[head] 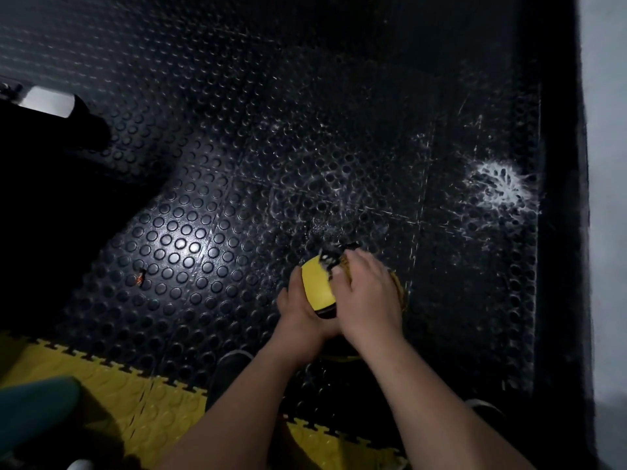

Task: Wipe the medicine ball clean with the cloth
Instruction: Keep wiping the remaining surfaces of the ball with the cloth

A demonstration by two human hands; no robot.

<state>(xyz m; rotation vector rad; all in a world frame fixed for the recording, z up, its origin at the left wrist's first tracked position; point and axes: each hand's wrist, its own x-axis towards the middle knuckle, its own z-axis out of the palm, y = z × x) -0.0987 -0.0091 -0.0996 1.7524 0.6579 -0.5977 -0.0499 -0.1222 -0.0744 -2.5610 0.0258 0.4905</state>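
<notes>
A smooth, round yellow-and-black medicine ball [317,288] sits low over the studded black rubber floor [190,232]. The left hand [300,315] cups its near side, grip curled round it. The right hand [364,293] lies flat, pressing a coarse yellow cloth [398,290] onto the ball's top.

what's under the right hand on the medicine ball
A yellowish cloth shows past the right hand, pressed on the medicine ball. The ball's surface beneath is covered.
</notes>
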